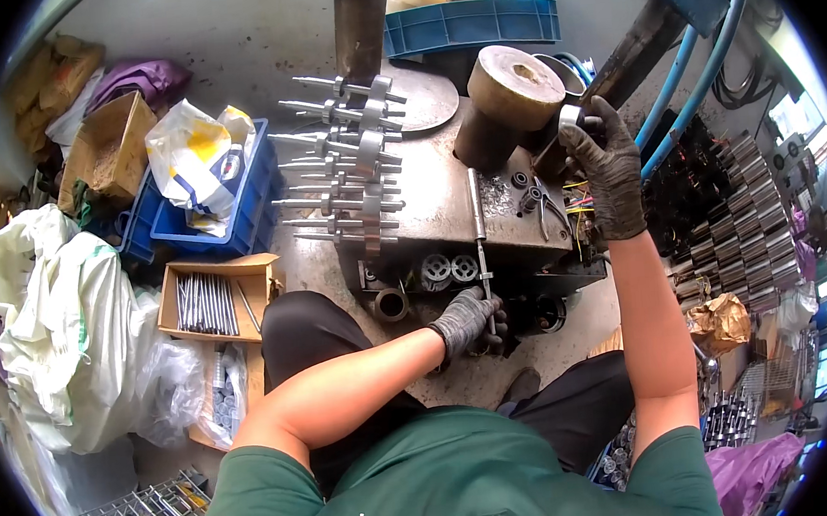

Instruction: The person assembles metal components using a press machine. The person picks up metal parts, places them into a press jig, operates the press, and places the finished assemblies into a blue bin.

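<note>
My left hand [470, 323], in a dark work glove, is closed around the lower end of a long thin metal shaft [478, 220]. The shaft points away from me, over the front edge of a metal workbench [437, 184]. Raised at the right, my gloved right hand [611, 169] grips a small shiny metal ring [569, 116] between thumb and fingers. A thick steel cylinder [514, 88] stands on the bench to the left of that hand. Between my hands lie pliers [553, 208] and a few small dark bearings [528, 192].
Several shafts with round metal cores [368, 151] lie stacked on the bench's left side. A blue crate [261, 197] and a cardboard box of thin rods [210, 301] stand left. Blue hoses [699, 85] and stacked metal cores [751, 215] are at the right.
</note>
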{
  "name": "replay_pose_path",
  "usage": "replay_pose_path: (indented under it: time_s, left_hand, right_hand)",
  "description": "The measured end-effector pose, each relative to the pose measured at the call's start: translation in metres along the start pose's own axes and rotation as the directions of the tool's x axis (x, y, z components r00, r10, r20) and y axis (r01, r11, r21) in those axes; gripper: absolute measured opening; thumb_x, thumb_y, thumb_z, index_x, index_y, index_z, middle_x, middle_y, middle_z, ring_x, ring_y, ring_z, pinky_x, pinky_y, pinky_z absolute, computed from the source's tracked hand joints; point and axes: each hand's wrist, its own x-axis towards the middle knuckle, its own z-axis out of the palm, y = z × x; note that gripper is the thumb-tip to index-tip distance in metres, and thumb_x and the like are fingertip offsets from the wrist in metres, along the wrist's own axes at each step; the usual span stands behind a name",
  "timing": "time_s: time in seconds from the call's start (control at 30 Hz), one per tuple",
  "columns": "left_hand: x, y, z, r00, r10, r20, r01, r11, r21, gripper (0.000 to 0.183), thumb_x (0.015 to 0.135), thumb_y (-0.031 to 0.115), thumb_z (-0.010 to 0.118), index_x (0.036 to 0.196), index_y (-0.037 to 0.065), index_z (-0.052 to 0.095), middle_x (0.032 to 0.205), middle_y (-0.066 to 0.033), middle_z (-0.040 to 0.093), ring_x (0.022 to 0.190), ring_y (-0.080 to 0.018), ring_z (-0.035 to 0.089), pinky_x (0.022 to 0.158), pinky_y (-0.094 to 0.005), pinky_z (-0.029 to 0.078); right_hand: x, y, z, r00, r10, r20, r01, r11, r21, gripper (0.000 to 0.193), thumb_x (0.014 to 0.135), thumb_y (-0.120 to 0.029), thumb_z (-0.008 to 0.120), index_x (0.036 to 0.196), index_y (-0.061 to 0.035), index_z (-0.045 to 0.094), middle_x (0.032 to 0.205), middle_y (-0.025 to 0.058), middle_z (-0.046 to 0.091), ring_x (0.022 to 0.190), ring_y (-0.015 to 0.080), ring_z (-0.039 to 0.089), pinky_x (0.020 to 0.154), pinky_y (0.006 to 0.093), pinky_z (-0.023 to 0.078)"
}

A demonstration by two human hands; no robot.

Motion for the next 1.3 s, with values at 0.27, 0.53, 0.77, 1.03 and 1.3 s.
replay_pose_path:
  time_s: [0.27, 0.53, 0.77, 1.03, 1.3]
  left_hand:
    - [-0.008, 0.019, 0.007, 0.992, 0.126, 0.008, -0.126, 0.984, 0.122, 0.021, 0.108, 0.020, 0.059, 0.122, 0.005, 0.056, 0.101, -0.0120, 0.068, 0.082, -0.0233, 0.073, 0.061, -0.0367, 0.064]
    - [0.002, 0.033, 0.002, 0.960, 0.279, 0.005, -0.276, 0.949, 0.154, 0.024, 0.107, 0.025, 0.063, 0.120, 0.006, 0.059, 0.097, -0.0087, 0.069, 0.081, -0.0210, 0.072, 0.067, -0.0390, 0.064]
    - [0.009, 0.041, -0.001, 0.980, 0.199, 0.015, -0.200, 0.975, 0.101, 0.023, 0.105, 0.020, 0.066, 0.121, 0.005, 0.060, 0.096, -0.0087, 0.070, 0.081, -0.0205, 0.072, 0.068, -0.0382, 0.064]
    - [0.014, 0.045, -0.019, 0.967, 0.253, 0.028, -0.255, 0.959, 0.122, 0.029, 0.100, 0.014, 0.072, 0.122, -0.003, 0.066, 0.100, -0.0119, 0.074, 0.088, -0.0242, 0.076, 0.079, -0.0364, 0.064]
    - [-0.002, 0.046, -0.005, 0.804, 0.593, 0.032, -0.555, 0.731, 0.398, 0.025, 0.100, 0.002, 0.070, 0.124, 0.001, 0.067, 0.102, -0.0051, 0.071, 0.093, -0.0149, 0.070, 0.078, -0.0301, 0.059]
  right_hand:
    - [0.104, -0.003, 0.007, 0.971, -0.171, 0.168, 0.238, 0.761, -0.603, 0.070, 0.082, -0.023, 0.091, 0.140, 0.0032, 0.061, 0.115, 0.0154, 0.076, 0.102, 0.0218, 0.073, 0.092, 0.0334, 0.058]
    - [0.150, 0.008, 0.028, 0.961, -0.021, 0.274, 0.236, 0.574, -0.784, 0.057, 0.083, -0.038, 0.082, 0.126, -0.0011, 0.072, 0.117, 0.0204, 0.076, 0.107, 0.0305, 0.074, 0.098, 0.0378, 0.056]
    - [0.129, -0.021, -0.003, 0.911, -0.053, 0.410, 0.372, 0.537, -0.757, 0.036, 0.092, -0.026, 0.075, 0.118, -0.0007, 0.073, 0.110, 0.0192, 0.076, 0.103, 0.0322, 0.073, 0.096, 0.0398, 0.056]
    - [-0.019, -0.099, -0.104, 0.654, 0.184, 0.734, 0.716, 0.162, -0.679, 0.016, 0.086, -0.008, 0.064, 0.101, -0.0057, 0.067, 0.101, 0.0128, 0.067, 0.104, 0.0321, 0.067, 0.123, 0.0587, 0.031]
    - [-0.173, -0.127, -0.229, 0.791, 0.327, 0.517, 0.424, 0.316, -0.849, 0.019, 0.081, -0.024, 0.074, 0.094, -0.0093, 0.074, 0.105, 0.0078, 0.075, 0.107, 0.0293, 0.068, 0.119, 0.0554, 0.034]
